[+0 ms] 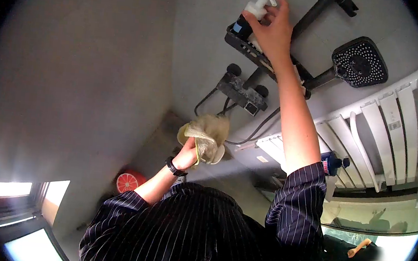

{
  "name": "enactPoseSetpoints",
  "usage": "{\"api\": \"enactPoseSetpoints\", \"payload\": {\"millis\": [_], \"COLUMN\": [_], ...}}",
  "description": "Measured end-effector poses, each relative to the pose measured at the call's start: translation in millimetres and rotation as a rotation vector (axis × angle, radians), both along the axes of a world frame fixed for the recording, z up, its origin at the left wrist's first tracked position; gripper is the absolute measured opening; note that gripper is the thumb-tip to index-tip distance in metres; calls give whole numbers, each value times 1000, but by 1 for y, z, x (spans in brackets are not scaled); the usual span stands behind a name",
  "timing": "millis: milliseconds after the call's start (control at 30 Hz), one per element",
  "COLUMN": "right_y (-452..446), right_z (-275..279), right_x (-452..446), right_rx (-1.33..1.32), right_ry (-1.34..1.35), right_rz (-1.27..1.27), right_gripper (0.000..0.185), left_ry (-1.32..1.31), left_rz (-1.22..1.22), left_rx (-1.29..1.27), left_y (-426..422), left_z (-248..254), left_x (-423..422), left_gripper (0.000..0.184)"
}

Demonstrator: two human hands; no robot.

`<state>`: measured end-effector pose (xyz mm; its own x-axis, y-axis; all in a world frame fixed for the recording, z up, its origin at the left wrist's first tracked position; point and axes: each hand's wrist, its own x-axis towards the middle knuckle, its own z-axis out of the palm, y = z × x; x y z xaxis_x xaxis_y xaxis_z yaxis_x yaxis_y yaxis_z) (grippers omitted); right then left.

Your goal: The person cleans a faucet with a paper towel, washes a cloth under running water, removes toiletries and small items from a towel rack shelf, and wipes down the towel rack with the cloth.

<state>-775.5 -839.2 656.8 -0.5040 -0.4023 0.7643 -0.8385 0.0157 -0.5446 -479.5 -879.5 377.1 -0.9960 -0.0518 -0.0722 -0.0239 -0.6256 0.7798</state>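
i'm watching from far off. the white radiator [376, 125] is the biggest thing, beside the right arm. the black rack [246, 47] hangs on the wall; it has thin sides, so i think a hard tug could tip things out. the black shower head [360, 61] sticks out near it, and the arm could bump it by swinging wide. lower down is the tap box [242, 93] with its knobs. the pale yellow cloth [209, 131] is below that, bunched up, with the left hand [185, 156] squeezing its edge. it looks floppy, so a loose corner might catch on a knob. the right hand [273, 31] is pinching the white top of the dark pump bottle [242, 26], at the end of the rack. i can't tell if its bottom is lifted. wet fingers could let it slip and drop, and pressing the top could squirt some out.
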Motion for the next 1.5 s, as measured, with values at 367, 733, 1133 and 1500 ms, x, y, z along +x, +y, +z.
{"api": "enactPoseSetpoints", "payload": {"millis": [367, 733, 1133, 1500], "right_y": [31, 199, 233, 235], "right_z": [-4, -65, -197, -210], "right_x": [58, 234, 214, 170], "right_rx": [12, 85, -185, -138], "right_ry": [0, -3, -272, -363], "right_rz": [-169, -482, -737, -644], "right_gripper": [79, 39, 88, 72], "left_ry": [56, 184, 199, 553], "left_rz": [-108, -329, -343, 140], "left_rx": [-59, -30, 83, -1495], "left_y": [-8, 26, 23, 16], "left_z": [7, 25, 23, 89], "left_x": [-7, -19, -29, -14], "left_gripper": [56, 49, 60, 64]}}
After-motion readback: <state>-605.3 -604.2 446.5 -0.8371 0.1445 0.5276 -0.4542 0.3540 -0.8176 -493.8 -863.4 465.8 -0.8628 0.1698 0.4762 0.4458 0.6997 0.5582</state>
